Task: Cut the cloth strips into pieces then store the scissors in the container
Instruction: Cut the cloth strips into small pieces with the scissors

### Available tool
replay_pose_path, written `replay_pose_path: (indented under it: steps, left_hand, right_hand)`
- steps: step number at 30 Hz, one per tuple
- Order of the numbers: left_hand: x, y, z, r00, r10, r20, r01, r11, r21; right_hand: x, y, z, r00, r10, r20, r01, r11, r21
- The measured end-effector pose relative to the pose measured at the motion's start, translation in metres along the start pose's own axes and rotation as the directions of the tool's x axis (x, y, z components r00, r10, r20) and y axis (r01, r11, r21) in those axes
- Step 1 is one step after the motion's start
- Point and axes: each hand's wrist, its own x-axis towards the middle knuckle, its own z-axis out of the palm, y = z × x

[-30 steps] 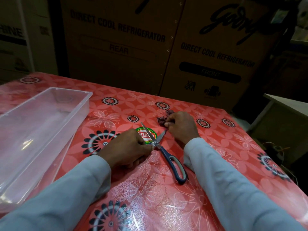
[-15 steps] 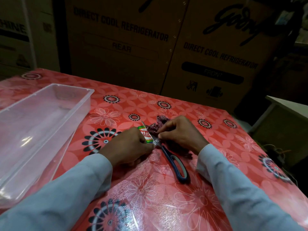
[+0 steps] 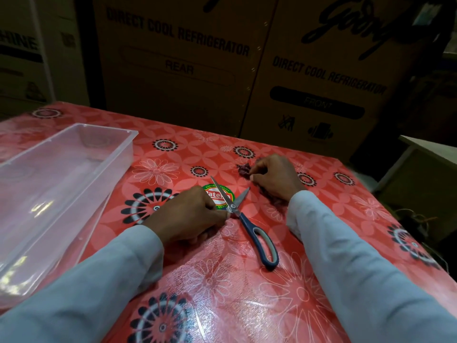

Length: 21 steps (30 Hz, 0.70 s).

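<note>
Blue-and-grey scissors (image 3: 247, 226) lie on the red floral tablecloth with their blades spread in a V. One handle loop points toward me; the other is hidden under my left hand (image 3: 190, 216), whose curled fingers grip the scissors beside the pivot. My right hand (image 3: 274, 179) is farther back and to the right, its fingertips pinching a small heap of dark maroon cloth pieces (image 3: 243, 169). More dark cloth (image 3: 270, 197) shows under that wrist. A clear plastic container (image 3: 103, 154) stands at the left with nothing visible inside.
Tall cardboard refrigerator boxes (image 3: 178, 70) stand right behind the table's far edge. A low pale table (image 3: 430, 147) sits off the right side, with wires on the floor below it. A round sticker (image 3: 217, 194) lies under the blades.
My right hand has drawn back from the scissors' blades to the cloth heap at the far right. The left hand and scissors have stayed in place, blades still spread.
</note>
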Motion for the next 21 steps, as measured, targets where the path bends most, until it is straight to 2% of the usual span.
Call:
replay_pose_path:
  steps: [2,5,6,11,14,18,19,21]
  left_hand:
    - [0.000,0.000,0.000,1.000,-0.008,0.006,0.008,1.000,-0.008]
    - [-0.001,0.000,-0.001,1.000,-0.020,0.010,0.020,0.999,-0.025]
    - [-0.001,0.001,-0.001,1.000,-0.018,0.010,0.018,1.000,-0.023]
    - [-0.002,0.001,0.000,0.999,-0.018,0.026,0.020,0.998,-0.056]
    - [-0.001,0.000,-0.001,0.999,-0.026,0.034,0.028,0.997,-0.070]
    - [-0.001,-0.001,0.000,0.999,-0.028,0.027,0.029,0.998,-0.048]
    - [-0.001,-0.001,0.000,1.000,-0.022,0.019,0.023,0.999,-0.033]
    - [-0.001,-0.002,0.000,1.000,-0.012,0.009,0.012,1.000,-0.014]
  right_hand:
    - [-0.011,0.000,-0.004,0.997,-0.053,-0.062,0.053,0.999,-0.005]
    - [-0.033,0.003,-0.017,0.961,-0.143,-0.239,0.143,0.990,-0.019]
    - [-0.040,0.006,-0.020,0.957,-0.150,-0.247,0.145,0.989,-0.039]
    - [-0.053,0.016,-0.021,0.995,-0.093,-0.019,0.089,0.986,-0.139]
    - [-0.051,0.011,-0.018,0.991,-0.125,-0.047,0.117,0.981,-0.156]
    - [-0.051,-0.003,-0.027,0.984,-0.051,-0.173,0.067,0.994,0.091]
    - [-0.052,-0.008,-0.028,0.988,-0.037,-0.149,0.063,0.982,0.176]
    - [-0.057,-0.021,-0.024,1.000,-0.027,-0.008,0.028,0.947,0.321]
